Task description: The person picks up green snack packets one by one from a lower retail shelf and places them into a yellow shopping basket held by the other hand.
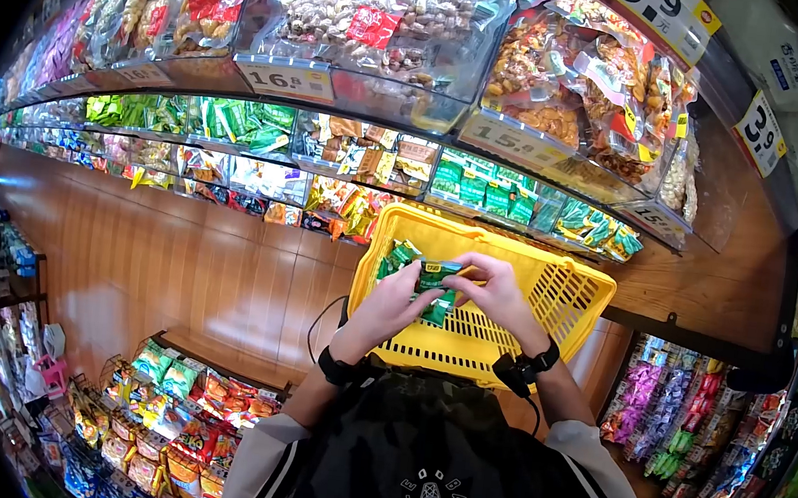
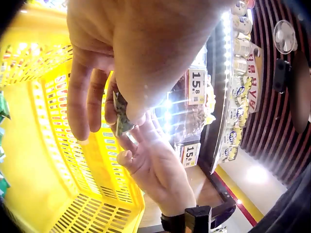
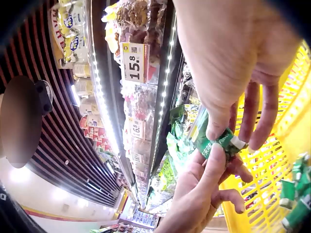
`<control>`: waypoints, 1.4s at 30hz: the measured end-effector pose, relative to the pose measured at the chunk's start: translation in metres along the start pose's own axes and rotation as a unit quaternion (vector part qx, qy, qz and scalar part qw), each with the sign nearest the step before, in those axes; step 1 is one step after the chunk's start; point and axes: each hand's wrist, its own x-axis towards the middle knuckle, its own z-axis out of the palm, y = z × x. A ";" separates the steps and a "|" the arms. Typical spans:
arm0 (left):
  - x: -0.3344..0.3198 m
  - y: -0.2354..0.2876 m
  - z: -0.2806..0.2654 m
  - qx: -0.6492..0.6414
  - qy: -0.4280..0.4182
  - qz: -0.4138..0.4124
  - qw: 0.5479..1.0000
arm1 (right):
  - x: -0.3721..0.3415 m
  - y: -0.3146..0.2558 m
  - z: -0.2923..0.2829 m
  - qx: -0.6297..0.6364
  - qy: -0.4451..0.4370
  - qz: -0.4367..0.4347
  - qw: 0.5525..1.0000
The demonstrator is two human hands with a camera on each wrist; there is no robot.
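Both hands pinch one small green packet (image 1: 437,274) above a yellow basket (image 1: 598,294). My left hand (image 1: 391,302) holds its left side with the thumb in front; my right hand (image 1: 492,293) grips its right side. White lettering shows on the packet (image 3: 214,148) in the right wrist view, with the thumbs of the left hand (image 3: 201,189) and right hand (image 3: 233,63) on it. Seen from the left wrist, the packet (image 2: 121,114) is partly covered by the left hand (image 2: 126,58). More green packets (image 1: 402,252) lie in the basket's left part.
Shelf bins of bagged snacks (image 1: 385,14) with price tags (image 1: 285,80) run along the front. Behind the basket are lower rows of green packets (image 1: 497,196). A snack rack (image 1: 178,411) stands at lower left, and hanging packets (image 1: 693,416) are at right.
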 end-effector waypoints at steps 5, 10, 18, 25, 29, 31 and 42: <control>0.007 0.010 0.003 0.009 -0.011 0.003 1.000 | 0.003 -0.009 -0.019 -0.079 0.019 0.009 0.997; 0.016 0.018 0.004 0.069 0.011 0.042 0.997 | 0.013 -0.059 -0.026 -0.218 0.010 -0.071 0.973; 0.014 0.024 -0.003 0.048 0.015 0.056 0.997 | 0.070 -0.023 -0.118 -0.374 0.165 0.051 0.911; -0.007 -0.005 -0.008 0.052 -0.012 0.076 0.996 | 0.111 0.077 -0.215 -0.222 0.228 -0.104 0.942; -0.017 -0.007 -0.012 0.048 -0.004 0.091 0.995 | 0.153 0.151 -0.284 -0.472 0.132 0.038 0.871; -0.021 -0.010 -0.015 0.058 -0.007 0.082 0.995 | 0.150 0.147 -0.284 -0.350 0.117 -0.008 0.929; -0.020 -0.005 -0.019 0.111 -0.019 0.088 0.990 | 0.128 0.036 -0.189 -0.478 0.094 0.101 0.867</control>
